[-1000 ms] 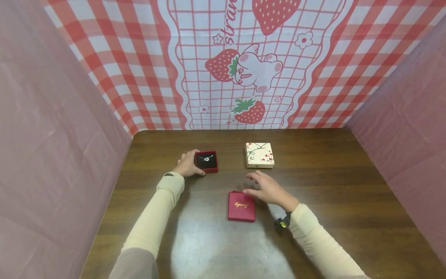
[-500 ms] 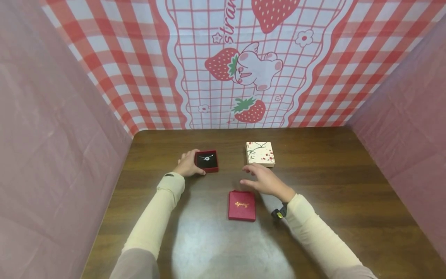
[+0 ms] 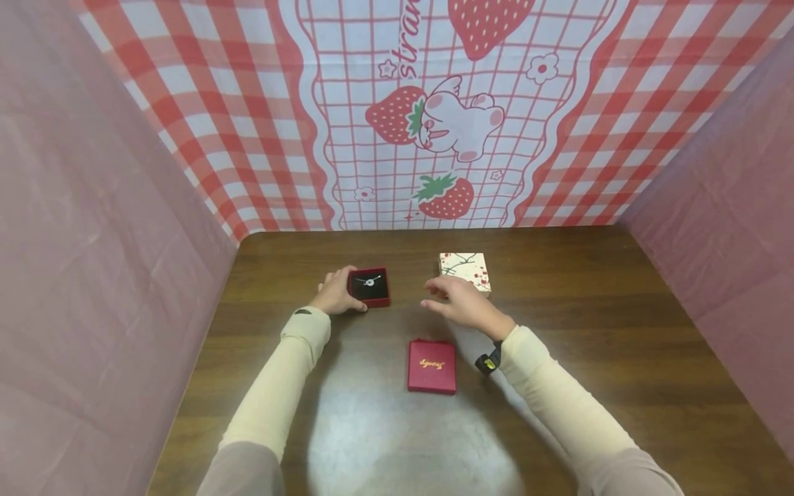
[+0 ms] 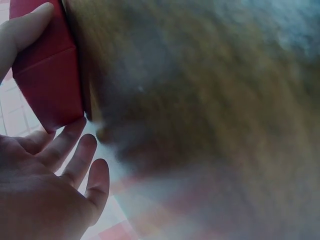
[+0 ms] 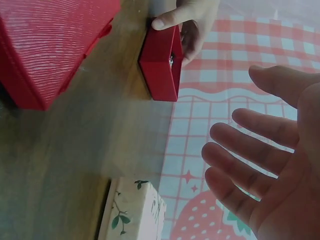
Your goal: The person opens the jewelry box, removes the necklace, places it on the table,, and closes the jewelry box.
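My left hand [image 3: 333,293] holds an open red jewelry box [image 3: 375,302] by its left side, thumb at the front and fingers round the far side. Inside the box, a silver necklace [image 3: 370,282] with a round pendant lies on a black pad. My right hand [image 3: 464,303] hovers over the table with its fingers spread and nothing in them; the right wrist view shows its bare palm. In the head view it overlaps the front of a cream box [image 3: 464,264] with a floral print. Nearer me lies a red square lid [image 3: 432,379] with gold lettering.
All of these stand on a brown wooden table [image 3: 558,275]. A red-and-white checked strawberry cloth [image 3: 279,138] hangs behind the table's far edge. Pink curtains [image 3: 719,207] close in both sides. My right wrist wears a dark band [image 3: 489,362].
My right hand has moved forward and slightly left, from beside the red lid to in front of the cream box. The left hand and the red box have stayed put.
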Available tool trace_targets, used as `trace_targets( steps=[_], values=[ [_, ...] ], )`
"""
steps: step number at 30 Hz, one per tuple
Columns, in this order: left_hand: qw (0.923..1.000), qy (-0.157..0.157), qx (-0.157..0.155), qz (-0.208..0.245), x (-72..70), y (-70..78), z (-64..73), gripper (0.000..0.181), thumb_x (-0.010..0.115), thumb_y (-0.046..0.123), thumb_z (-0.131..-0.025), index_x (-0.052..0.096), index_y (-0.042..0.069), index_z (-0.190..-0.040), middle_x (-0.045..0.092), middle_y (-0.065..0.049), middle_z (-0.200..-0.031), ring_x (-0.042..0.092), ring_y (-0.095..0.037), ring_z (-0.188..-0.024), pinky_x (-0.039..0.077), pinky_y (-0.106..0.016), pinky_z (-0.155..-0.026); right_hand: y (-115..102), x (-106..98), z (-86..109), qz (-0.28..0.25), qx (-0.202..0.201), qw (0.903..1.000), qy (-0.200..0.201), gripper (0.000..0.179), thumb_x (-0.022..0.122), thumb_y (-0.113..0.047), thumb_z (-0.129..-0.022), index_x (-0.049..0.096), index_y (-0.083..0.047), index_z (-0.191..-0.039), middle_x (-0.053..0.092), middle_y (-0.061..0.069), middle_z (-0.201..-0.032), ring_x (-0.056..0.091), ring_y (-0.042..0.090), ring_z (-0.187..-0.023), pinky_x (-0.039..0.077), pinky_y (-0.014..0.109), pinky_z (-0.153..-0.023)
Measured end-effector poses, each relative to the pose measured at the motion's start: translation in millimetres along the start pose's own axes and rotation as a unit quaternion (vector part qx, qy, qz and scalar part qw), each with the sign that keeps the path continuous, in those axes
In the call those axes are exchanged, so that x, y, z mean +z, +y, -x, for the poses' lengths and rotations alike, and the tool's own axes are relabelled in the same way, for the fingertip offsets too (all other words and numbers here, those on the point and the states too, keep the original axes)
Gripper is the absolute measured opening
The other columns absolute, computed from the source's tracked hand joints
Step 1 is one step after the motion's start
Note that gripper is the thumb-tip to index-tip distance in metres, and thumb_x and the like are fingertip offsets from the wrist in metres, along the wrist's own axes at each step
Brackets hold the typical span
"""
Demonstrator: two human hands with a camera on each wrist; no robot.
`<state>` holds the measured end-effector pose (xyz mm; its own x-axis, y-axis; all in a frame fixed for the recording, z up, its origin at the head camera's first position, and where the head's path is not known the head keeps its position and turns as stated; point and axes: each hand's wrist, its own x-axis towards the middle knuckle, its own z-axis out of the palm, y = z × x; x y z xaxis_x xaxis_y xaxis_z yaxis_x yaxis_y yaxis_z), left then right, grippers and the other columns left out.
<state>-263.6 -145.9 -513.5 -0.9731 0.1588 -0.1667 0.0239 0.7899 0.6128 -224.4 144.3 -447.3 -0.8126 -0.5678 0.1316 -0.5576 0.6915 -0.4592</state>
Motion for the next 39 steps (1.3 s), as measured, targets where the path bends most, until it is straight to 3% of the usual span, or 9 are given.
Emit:
trace_targets(
  steps=[14, 39],
  values=[
    [0.9999, 0.011, -0.001, 0.001, 0.0, 1.8, 3.0, 0.094, 0.088, 0.024, -0.063, 0.040, 0.012, -0.143, 0.049, -0.018, -0.143, 0.034, -0.038, -0.134, 0.029, -0.053, -0.105, 0, 5, -28.6, -0.016, 0.006, 0.9998, -0.010, 0.037, 0.068, -0.027, -0.090, 0.067, 0.001, -0.113, 0.071, 0.012, -0.099, 0.066, 0.023, -0.088, 0.055, 0.039, -0.081],
    [0.9998, 0.016, -0.004, 0.011, 1.0, 0.5, 4.7, 0.095, 0.089, 0.025, -0.062, 0.042, 0.015, -0.143, 0.053, -0.017, -0.139, 0.038, -0.036, -0.130, 0.030, -0.051, -0.103, -10, 20, -64.4, -0.033, 0.025, 0.9991, -0.004, 0.028, 0.069, -0.020, -0.089, 0.069, -0.002, -0.111, 0.072, 0.010, -0.097, 0.067, 0.021, -0.085, 0.056, 0.035, -0.079]
  ],
)
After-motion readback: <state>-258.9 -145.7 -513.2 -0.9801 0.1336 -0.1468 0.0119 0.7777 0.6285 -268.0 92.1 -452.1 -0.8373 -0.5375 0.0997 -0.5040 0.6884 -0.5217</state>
